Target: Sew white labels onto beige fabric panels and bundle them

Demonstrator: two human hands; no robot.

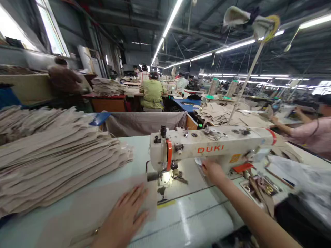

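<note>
A thin, flat beige fabric panel (85,203) lies in front and to the left of the white sewing machine (191,144) lettered "DUKI" in orange, its right edge near the machine's lit needle area. The left hand (126,213) rests palm down on this panel, open with fingers stretched out, gripping nothing. The right hand (213,172) reaches beneath the machine's arm, fingers bent together beside a small whitish flat piece (198,161); whether it grips that piece, I cannot tell. A small dark metal tool (181,178) lies on the bed of the machine, just right of the needle.

The pale green tabletop (139,141) spreads around the machine, with a printed ruler scale (196,216) in front of it. A tall, layered stack of beige fabric pieces (64,158) stands left of the machine. To its right are a flat orange piece (243,167), small metal parts with brown straps (269,189) and crumpled translucent plastic (292,168). Behind the machine lie loose beige pieces (219,112); farther back sits a person in a yellow-green top (153,93). A person in pink (310,134) is at the machine's far right.
</note>
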